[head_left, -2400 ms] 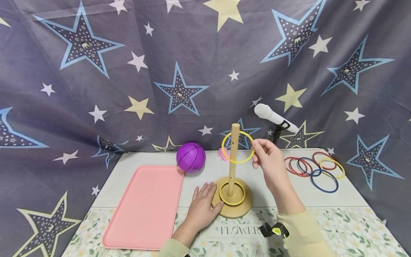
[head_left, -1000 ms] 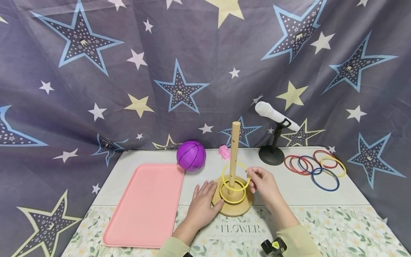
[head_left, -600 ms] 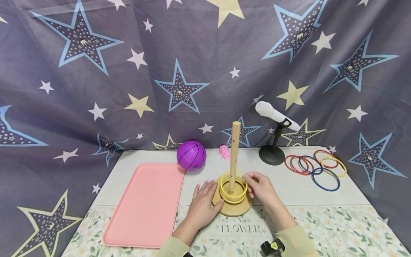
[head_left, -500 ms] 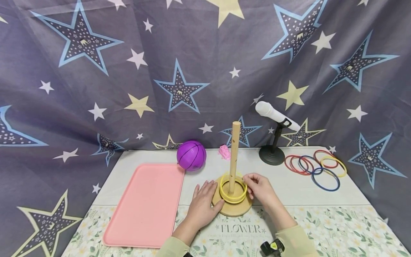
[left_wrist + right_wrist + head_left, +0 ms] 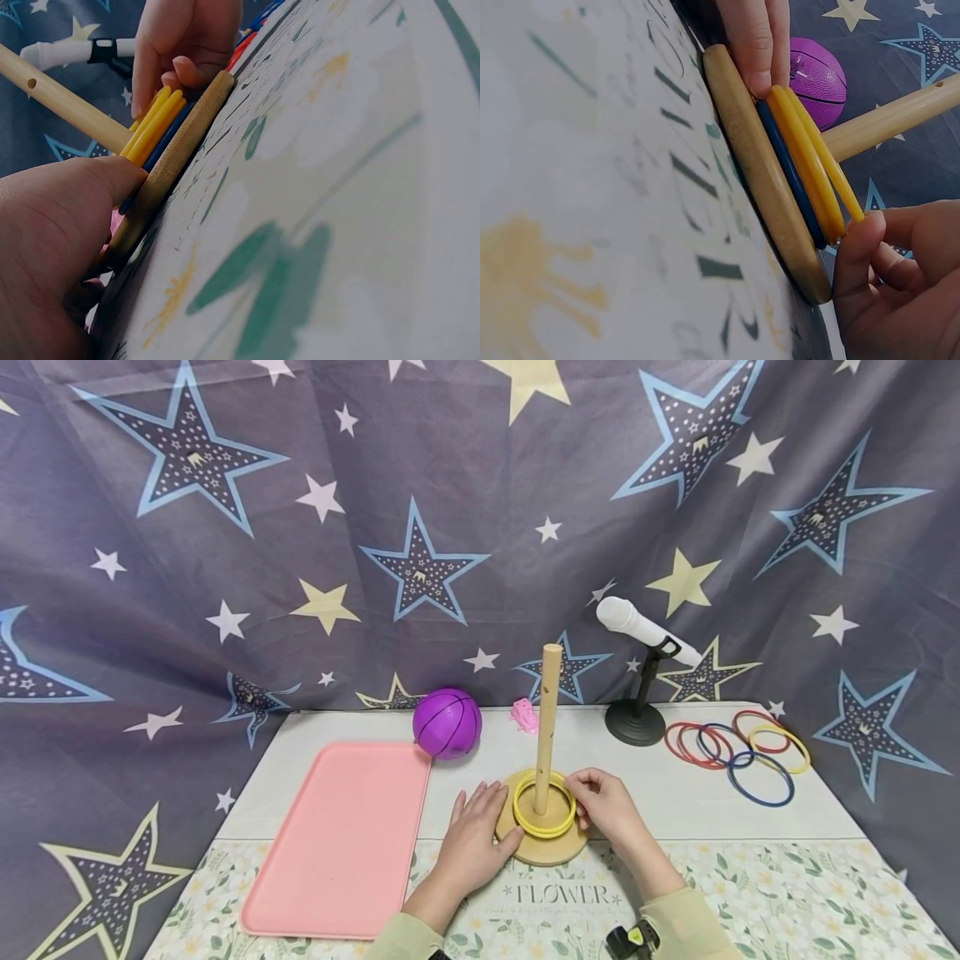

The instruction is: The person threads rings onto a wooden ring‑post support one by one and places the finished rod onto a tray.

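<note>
A wooden peg (image 5: 548, 718) rises from a round wooden base (image 5: 546, 854) at the table's middle. Around its foot lie stacked yellow rings (image 5: 806, 165), and the wrist views reveal a blue ring (image 5: 784, 161) beneath them. My right hand (image 5: 609, 806) pinches the edge of the top yellow ring (image 5: 840, 182) between thumb and finger; that side is slightly raised off the stack. My left hand (image 5: 474, 843) rests on the base's left side, fingers extended, with the thumb near the rings (image 5: 154, 127).
Several red, blue and yellow rings (image 5: 760, 779) lie overlapping at the right. Behind the peg are a purple ball (image 5: 447, 724), a small pink object (image 5: 525, 716) and a white microphone (image 5: 648, 631) on a black stand (image 5: 635, 722). A pink tray (image 5: 337, 843) lies left.
My right hand has lowered the yellow ring down the peg, from near its top to the stack at the base. The left hand has stayed on the base.
</note>
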Demonstrator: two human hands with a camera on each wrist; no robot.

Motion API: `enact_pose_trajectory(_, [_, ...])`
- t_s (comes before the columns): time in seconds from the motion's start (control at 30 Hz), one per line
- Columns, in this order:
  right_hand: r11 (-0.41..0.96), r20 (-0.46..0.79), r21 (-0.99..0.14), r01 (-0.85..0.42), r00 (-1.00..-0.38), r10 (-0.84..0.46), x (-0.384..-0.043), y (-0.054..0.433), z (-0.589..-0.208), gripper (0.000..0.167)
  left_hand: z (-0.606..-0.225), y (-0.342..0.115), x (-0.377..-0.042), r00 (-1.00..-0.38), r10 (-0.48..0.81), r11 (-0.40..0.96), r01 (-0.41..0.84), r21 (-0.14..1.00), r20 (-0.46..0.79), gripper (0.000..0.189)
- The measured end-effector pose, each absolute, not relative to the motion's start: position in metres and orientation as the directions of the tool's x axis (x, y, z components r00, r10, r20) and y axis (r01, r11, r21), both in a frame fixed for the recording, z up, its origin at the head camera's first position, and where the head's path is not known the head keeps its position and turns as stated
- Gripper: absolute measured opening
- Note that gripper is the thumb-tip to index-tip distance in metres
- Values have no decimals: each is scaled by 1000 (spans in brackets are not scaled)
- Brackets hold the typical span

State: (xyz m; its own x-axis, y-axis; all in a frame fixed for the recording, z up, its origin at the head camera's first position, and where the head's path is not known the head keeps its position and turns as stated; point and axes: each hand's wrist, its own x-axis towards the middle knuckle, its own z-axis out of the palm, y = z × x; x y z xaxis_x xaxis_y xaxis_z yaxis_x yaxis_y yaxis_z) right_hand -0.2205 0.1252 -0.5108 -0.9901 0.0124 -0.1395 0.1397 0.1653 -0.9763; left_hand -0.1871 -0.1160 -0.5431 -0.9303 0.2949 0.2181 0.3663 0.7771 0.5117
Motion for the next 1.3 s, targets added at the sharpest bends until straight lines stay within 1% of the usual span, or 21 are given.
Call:
enact_pose_trajectory(0.13, [189, -129, -973, 130, -991, 18, -220, 125, -511, 17, -544, -116, -187, -928, 295, 772, 371, 517, 226, 71])
enact_pose_trajectory(0.4, [228, -126, -965, 129, -992, 28, -220, 125, -513, 13, -547, -117, -186, -913, 291, 754, 404, 519, 287, 71])
enact_pose_trajectory(0.77, [203, -105, -973, 110, -994, 35, -223, 135, -511, 17, -545, -117, -186, -908, 295, 749, 413, 517, 298, 71])
enact_pose_trajectory(0.9, [221, -81, -971, 95, -994, 69, -224, 149, -506, 20, -543, -116, -185, -914, 296, 759, 402, 512, 279, 71])
enact_pose_trajectory(1.13, [294, -20, -953, 69, -986, 168, -227, 180, -499, 28, -539, -115, -185, -927, 294, 775, 373, 510, 231, 70])
enact_pose_trajectory(1.3, [357, 28, -932, 61, -970, 241, -225, 205, -496, 31, -540, -115, -185, -930, 291, 780, 366, 508, 223, 70])
